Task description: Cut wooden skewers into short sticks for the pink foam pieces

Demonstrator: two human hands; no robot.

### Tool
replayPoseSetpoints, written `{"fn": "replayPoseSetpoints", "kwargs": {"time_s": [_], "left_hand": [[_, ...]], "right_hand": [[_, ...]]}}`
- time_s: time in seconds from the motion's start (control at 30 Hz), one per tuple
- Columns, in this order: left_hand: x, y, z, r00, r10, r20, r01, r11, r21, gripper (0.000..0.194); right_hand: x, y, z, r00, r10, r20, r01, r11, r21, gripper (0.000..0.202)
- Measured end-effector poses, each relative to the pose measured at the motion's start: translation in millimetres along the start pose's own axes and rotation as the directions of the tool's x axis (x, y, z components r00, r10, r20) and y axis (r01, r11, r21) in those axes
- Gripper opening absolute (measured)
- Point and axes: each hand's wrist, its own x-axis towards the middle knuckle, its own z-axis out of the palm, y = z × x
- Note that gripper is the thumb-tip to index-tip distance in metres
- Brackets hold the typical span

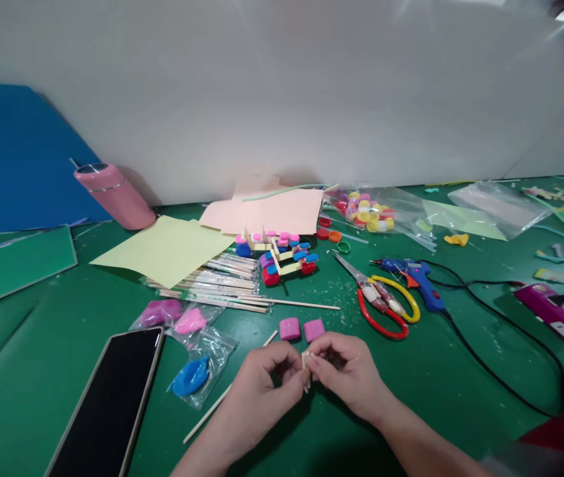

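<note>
A small pale wooden piece (306,363) is pinched betw. the fingertips of the left hand (257,391) and right hand (349,374), both closed tight on it, low over the green desk (411,397) near the front edge. A black phone (108,404) is laid flat at front left, w/ a long thin stick (222,397) slanted beside the left hand. Two pink caps (302,329) are set side by side just beyond the knuckles. To the left, small clear bags w/ a blue balloon (190,376) and pink ones (175,317) are seen. To the right, red-and-yellow scissors (384,301) are laid next to a blue glue gun (418,278), its black cord run off to the right; a purple device (557,311) is seen at the far right. Further back, a bundle of sticks (217,285) is spread by a small model of sticks and coloured caps (282,255). Behind these, yellow paper (167,248) and pink paper (272,212) are laid flat, a bag of coloured caps (369,211) is placed to their right, and a pink bottle (113,195) is tilted on its side by the white wall.
</note>
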Motion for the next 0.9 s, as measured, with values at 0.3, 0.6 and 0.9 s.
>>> {"fn": "replayPoseSetpoints", "kwargs": {"time_s": [0.3, 0.6, 0.9], "left_hand": [[3, -2, -0.9, 0.992, -0.119, 0.05, 0.125, 0.979, -0.159, 0.021], [3, -3, -3.7, 0.978, -0.191, 0.085, 0.207, 0.942, -0.263, 0.018], [-7, -11, -8.3, 0.997, -0.064, -0.051, 0.079, 0.9, 0.428, 0.018]], "right_hand": [[3, 0, -1, 0.985, 0.168, 0.042, -0.172, 0.978, 0.119, 0.014], [5, 2, 1, 0.973, 0.224, 0.049, -0.229, 0.962, 0.149, 0.024], [7, -1, -6, 0.981, 0.177, -0.075, -0.164, 0.975, 0.147, 0.02]]}}
